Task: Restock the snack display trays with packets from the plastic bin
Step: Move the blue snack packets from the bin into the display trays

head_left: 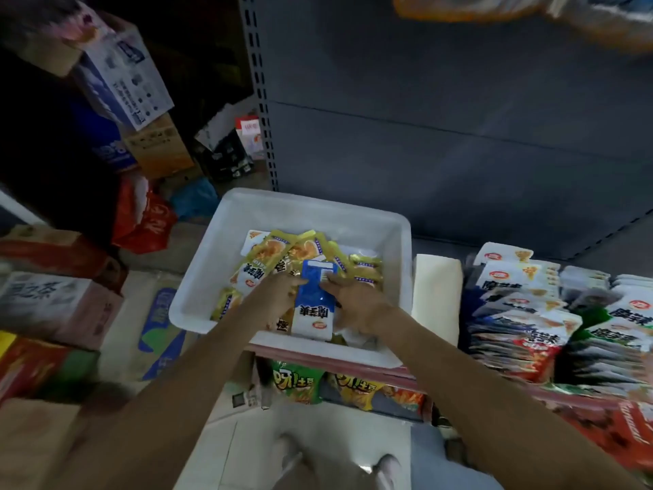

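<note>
While both hands reach into the white bin (pixel 198 277) at centre, the left hand (pixel 279 295) and right hand (pixel 357 302) pinch a blue packet (pixel 314 302) with curled fingers.

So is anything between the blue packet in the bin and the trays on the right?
Only the white bin wall and a pale block beside it lie on that path. Both hands, left hand and right hand, already hold the blue packet, so lifting clears both.

We see a white plastic bin (pixel 226 242) holding yellow-and-white packets (pixel 279 251) and one blue-and-white packet (pixel 316 302). Right of the bin, display packets (pixel 519 277) are white with red logos; the shelf back panel (pixel 459 118) behind is grey.
</note>
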{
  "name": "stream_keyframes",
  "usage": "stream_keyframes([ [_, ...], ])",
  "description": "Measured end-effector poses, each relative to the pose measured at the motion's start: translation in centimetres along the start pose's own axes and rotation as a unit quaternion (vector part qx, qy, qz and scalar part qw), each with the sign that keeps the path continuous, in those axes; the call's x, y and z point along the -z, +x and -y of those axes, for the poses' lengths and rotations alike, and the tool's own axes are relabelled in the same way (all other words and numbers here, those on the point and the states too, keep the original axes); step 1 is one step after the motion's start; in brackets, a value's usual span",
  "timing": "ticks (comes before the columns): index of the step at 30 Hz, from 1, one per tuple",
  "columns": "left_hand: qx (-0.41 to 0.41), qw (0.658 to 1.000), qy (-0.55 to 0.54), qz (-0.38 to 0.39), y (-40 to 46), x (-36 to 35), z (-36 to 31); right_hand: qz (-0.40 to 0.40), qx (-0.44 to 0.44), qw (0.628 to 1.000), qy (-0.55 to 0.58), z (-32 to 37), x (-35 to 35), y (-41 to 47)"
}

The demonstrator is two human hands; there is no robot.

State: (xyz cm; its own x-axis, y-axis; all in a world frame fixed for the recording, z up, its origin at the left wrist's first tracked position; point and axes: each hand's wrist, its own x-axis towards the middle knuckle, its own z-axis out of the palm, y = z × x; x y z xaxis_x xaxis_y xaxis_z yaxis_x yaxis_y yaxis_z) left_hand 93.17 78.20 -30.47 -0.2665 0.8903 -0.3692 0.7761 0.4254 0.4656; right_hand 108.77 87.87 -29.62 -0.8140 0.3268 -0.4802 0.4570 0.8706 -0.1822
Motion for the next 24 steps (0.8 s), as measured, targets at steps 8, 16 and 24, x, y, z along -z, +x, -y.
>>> stream_keyframes([
  [8, 0.055, 0.982, -0.177, 0.025, -0.3, 1.5, 0.0, -0.042, -0.016, 0.993, 0.111, -0.6, 0.7, 1.1],
  [16, 0.077, 0.81, -0.58, -0.033, -2.4, 4.3, -4.2, -0.277, 0.023, 0.92, 0.277, -1.6, 2.5, -3.0],
  [24, -0.13, 0.929, -0.274, -0.211, -0.9, 4.8, -13.5, -0.419, -0.05, 0.736, 0.53, -5.5, 8.5, -10.1],
])
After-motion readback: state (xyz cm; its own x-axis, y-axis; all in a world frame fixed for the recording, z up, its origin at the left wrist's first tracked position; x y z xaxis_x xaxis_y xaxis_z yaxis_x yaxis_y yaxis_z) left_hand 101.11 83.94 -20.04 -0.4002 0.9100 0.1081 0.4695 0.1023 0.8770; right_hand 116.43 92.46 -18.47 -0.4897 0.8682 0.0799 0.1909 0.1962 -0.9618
